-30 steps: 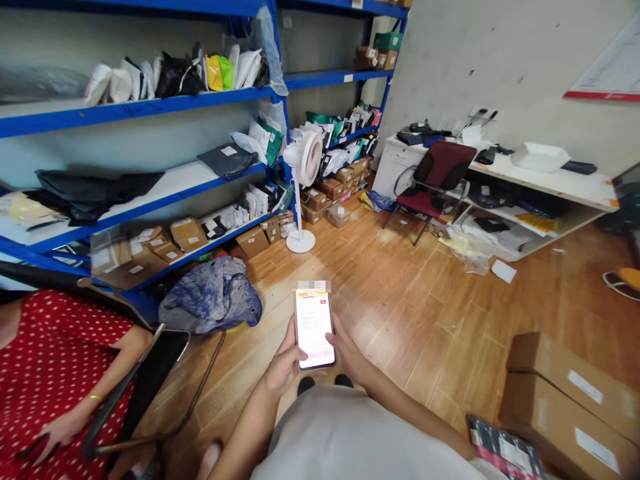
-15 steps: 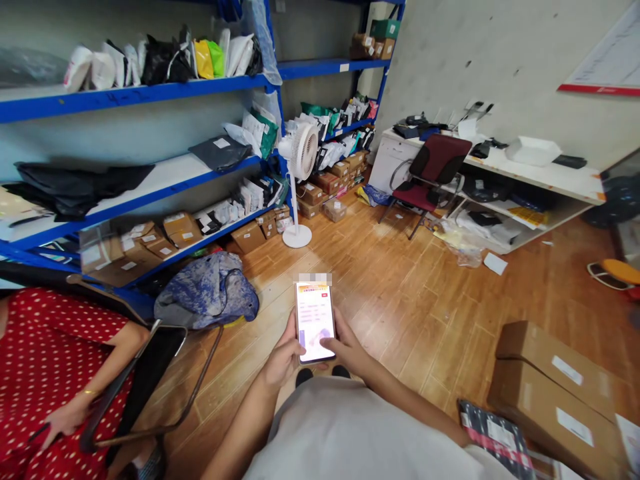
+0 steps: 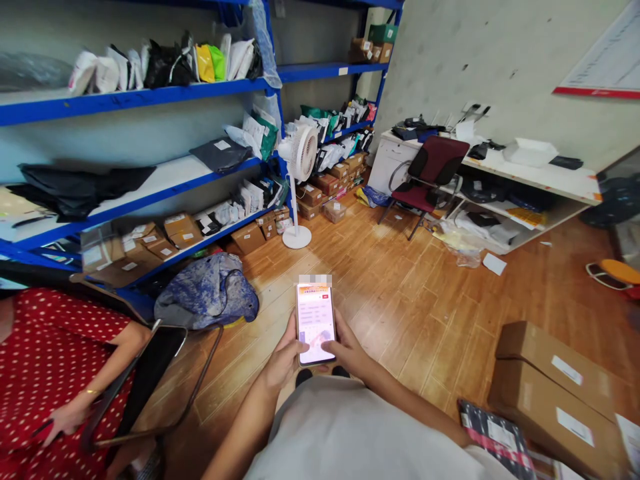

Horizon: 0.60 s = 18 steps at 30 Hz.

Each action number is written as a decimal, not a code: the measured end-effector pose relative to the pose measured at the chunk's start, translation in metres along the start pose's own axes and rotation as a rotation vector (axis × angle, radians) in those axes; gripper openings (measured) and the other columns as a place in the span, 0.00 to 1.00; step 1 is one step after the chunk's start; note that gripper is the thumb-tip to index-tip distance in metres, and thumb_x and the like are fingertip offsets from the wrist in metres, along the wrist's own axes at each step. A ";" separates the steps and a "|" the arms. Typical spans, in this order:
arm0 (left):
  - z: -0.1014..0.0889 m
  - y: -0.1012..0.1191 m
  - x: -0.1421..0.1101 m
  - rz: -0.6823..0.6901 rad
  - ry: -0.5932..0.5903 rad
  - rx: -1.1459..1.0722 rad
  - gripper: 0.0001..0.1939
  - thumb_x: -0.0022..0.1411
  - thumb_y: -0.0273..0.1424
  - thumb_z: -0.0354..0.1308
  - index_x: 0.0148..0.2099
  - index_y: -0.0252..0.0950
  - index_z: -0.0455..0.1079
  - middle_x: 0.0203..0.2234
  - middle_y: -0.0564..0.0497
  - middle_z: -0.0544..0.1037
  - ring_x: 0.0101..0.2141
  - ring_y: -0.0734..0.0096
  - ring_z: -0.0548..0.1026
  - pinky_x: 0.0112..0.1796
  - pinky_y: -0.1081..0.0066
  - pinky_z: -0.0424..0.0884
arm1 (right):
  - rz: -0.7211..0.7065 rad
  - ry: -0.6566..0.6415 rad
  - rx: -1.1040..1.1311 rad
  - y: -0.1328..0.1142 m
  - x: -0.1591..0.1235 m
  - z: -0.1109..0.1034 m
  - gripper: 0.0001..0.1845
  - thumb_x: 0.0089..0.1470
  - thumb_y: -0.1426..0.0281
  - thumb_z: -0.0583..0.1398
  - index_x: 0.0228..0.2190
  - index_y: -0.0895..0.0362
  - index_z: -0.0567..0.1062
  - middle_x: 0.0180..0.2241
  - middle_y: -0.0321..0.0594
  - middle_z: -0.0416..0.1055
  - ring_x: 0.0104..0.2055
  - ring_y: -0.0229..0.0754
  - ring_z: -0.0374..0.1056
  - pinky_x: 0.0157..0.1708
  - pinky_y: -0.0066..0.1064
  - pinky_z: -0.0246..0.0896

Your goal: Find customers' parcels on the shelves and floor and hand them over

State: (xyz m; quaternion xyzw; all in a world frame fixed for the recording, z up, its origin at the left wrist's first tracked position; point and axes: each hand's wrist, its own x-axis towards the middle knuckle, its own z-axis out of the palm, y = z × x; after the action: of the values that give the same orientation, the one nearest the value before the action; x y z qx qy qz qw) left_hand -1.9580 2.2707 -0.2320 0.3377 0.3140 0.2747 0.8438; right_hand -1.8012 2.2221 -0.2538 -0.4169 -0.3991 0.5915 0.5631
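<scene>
A smartphone [image 3: 315, 320] with a lit, mostly white screen is held upright in front of my body. My left hand [image 3: 285, 353] grips its left side, the thumb lying over the lower left of the screen. Around the right edge my right hand [image 3: 349, 345] is wrapped, its thumb over the lower part of the screen. The fingers behind the phone are mostly hidden. Small text and an orange banner show on the screen, too small to read; the strip at its top is blurred.
Blue shelves [image 3: 135, 97] with parcels line the left. A white fan [image 3: 299, 193] stands ahead, a red chair [image 3: 430, 183] by a white desk [image 3: 537, 173]. Cardboard boxes [image 3: 545, 427] lie at right. A person in a red dotted dress [image 3: 45, 373] sits at left.
My thumbs have shifted slightly over the lower screen; the left one reaches a little further in. The phone stays in both hands. The seated person's hand has barely moved.
</scene>
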 end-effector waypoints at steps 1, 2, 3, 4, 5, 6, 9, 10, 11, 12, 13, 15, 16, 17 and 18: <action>0.001 -0.001 0.000 0.005 0.022 0.022 0.51 0.51 0.27 0.59 0.71 0.48 0.37 0.59 0.43 0.68 0.53 0.46 0.70 0.36 0.60 0.78 | -0.011 -0.005 -0.005 0.001 -0.001 -0.001 0.36 0.47 0.75 0.59 0.58 0.49 0.58 0.43 0.37 0.72 0.40 0.44 0.69 0.40 0.36 0.66; 0.001 -0.002 -0.001 0.018 0.044 0.042 0.50 0.52 0.28 0.60 0.71 0.47 0.38 0.60 0.43 0.67 0.55 0.46 0.69 0.39 0.60 0.78 | -0.023 -0.004 -0.005 0.003 -0.002 -0.001 0.37 0.47 0.75 0.59 0.58 0.49 0.58 0.44 0.37 0.72 0.42 0.44 0.68 0.41 0.36 0.66; 0.001 -0.004 -0.001 0.035 0.062 0.055 0.49 0.54 0.29 0.61 0.71 0.47 0.38 0.61 0.43 0.66 0.57 0.48 0.67 0.42 0.61 0.77 | -0.033 -0.001 -0.002 0.004 -0.002 -0.001 0.36 0.47 0.75 0.60 0.58 0.49 0.58 0.46 0.37 0.71 0.44 0.44 0.68 0.42 0.36 0.66; 0.000 -0.005 -0.001 0.050 0.071 0.058 0.49 0.54 0.29 0.61 0.71 0.47 0.39 0.62 0.44 0.65 0.58 0.49 0.66 0.45 0.62 0.75 | -0.041 0.001 0.004 0.006 -0.002 -0.002 0.35 0.47 0.75 0.60 0.57 0.49 0.60 0.48 0.38 0.71 0.45 0.45 0.68 0.43 0.36 0.65; -0.001 -0.007 -0.001 0.056 0.063 0.052 0.49 0.54 0.28 0.61 0.71 0.47 0.39 0.62 0.45 0.64 0.59 0.50 0.65 0.47 0.62 0.75 | -0.046 0.007 0.011 0.007 -0.002 -0.002 0.33 0.48 0.74 0.60 0.56 0.50 0.61 0.49 0.38 0.71 0.47 0.45 0.68 0.44 0.35 0.65; -0.003 -0.009 -0.001 0.056 0.039 0.046 0.50 0.53 0.27 0.61 0.71 0.49 0.38 0.63 0.45 0.64 0.59 0.50 0.65 0.47 0.61 0.75 | -0.045 0.019 0.018 0.008 -0.001 -0.002 0.32 0.48 0.74 0.60 0.55 0.50 0.63 0.49 0.38 0.71 0.47 0.45 0.68 0.44 0.35 0.65; -0.008 -0.013 -0.002 0.051 -0.034 0.081 0.55 0.47 0.23 0.60 0.71 0.53 0.36 0.64 0.47 0.62 0.58 0.48 0.65 0.43 0.58 0.76 | -0.014 0.092 0.061 0.007 0.005 -0.001 0.24 0.49 0.71 0.60 0.50 0.52 0.68 0.45 0.38 0.74 0.45 0.46 0.70 0.42 0.35 0.66; -0.008 -0.014 -0.002 0.059 -0.039 0.106 0.57 0.45 0.21 0.60 0.71 0.53 0.36 0.65 0.47 0.60 0.58 0.48 0.65 0.45 0.57 0.76 | -0.004 0.128 0.075 0.006 0.008 0.000 0.21 0.49 0.69 0.60 0.47 0.53 0.70 0.42 0.38 0.75 0.42 0.46 0.70 0.40 0.35 0.66; -0.008 -0.014 -0.002 0.067 -0.035 0.126 0.58 0.44 0.20 0.59 0.71 0.53 0.36 0.65 0.48 0.59 0.59 0.49 0.64 0.47 0.57 0.74 | 0.001 0.164 0.083 0.005 0.011 0.000 0.18 0.50 0.66 0.61 0.45 0.54 0.72 0.40 0.38 0.75 0.40 0.46 0.71 0.39 0.35 0.66; -0.007 -0.014 -0.003 0.070 -0.030 0.132 0.58 0.43 0.19 0.58 0.71 0.52 0.36 0.66 0.49 0.58 0.60 0.50 0.63 0.50 0.57 0.72 | 0.000 0.198 0.085 0.003 0.014 0.001 0.17 0.51 0.63 0.61 0.42 0.55 0.73 0.38 0.39 0.76 0.38 0.45 0.71 0.38 0.35 0.66; -0.007 -0.014 -0.003 0.067 -0.031 0.121 0.57 0.42 0.19 0.57 0.71 0.51 0.37 0.66 0.50 0.59 0.60 0.51 0.62 0.53 0.58 0.70 | -0.005 0.229 0.082 0.002 0.018 0.001 0.16 0.52 0.59 0.61 0.40 0.56 0.73 0.36 0.39 0.76 0.36 0.45 0.71 0.37 0.34 0.66; -0.004 -0.014 -0.004 0.054 -0.046 0.077 0.56 0.41 0.20 0.56 0.71 0.49 0.41 0.65 0.51 0.60 0.60 0.51 0.62 0.54 0.58 0.68 | -0.015 0.270 0.066 -0.002 0.023 0.002 0.19 0.54 0.54 0.60 0.38 0.57 0.74 0.32 0.39 0.76 0.33 0.44 0.71 0.35 0.34 0.65; -0.004 -0.014 -0.004 0.046 -0.052 0.058 0.55 0.41 0.20 0.55 0.71 0.48 0.43 0.64 0.50 0.61 0.59 0.50 0.63 0.54 0.57 0.68 | -0.018 0.280 0.057 -0.003 0.024 0.002 0.20 0.55 0.52 0.59 0.37 0.57 0.74 0.31 0.39 0.76 0.31 0.43 0.70 0.34 0.34 0.65; -0.003 -0.015 -0.004 0.040 -0.056 0.046 0.54 0.41 0.21 0.55 0.70 0.48 0.44 0.64 0.50 0.62 0.58 0.50 0.64 0.53 0.57 0.69 | -0.021 0.287 0.048 -0.005 0.025 0.003 0.22 0.56 0.51 0.58 0.35 0.58 0.74 0.30 0.39 0.75 0.30 0.43 0.70 0.33 0.34 0.64; -0.003 -0.015 -0.004 0.034 -0.057 0.043 0.53 0.41 0.21 0.55 0.70 0.48 0.45 0.63 0.50 0.63 0.58 0.50 0.65 0.51 0.57 0.70 | -0.025 0.293 0.039 -0.005 0.024 0.003 0.23 0.57 0.50 0.58 0.34 0.58 0.74 0.30 0.40 0.75 0.30 0.43 0.69 0.33 0.34 0.64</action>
State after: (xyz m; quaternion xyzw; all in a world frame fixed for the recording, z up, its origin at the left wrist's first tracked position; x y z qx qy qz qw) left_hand -1.9594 2.2596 -0.2439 0.3686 0.2897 0.2727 0.8402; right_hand -1.8030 2.2468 -0.2489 -0.4828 -0.3060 0.5249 0.6307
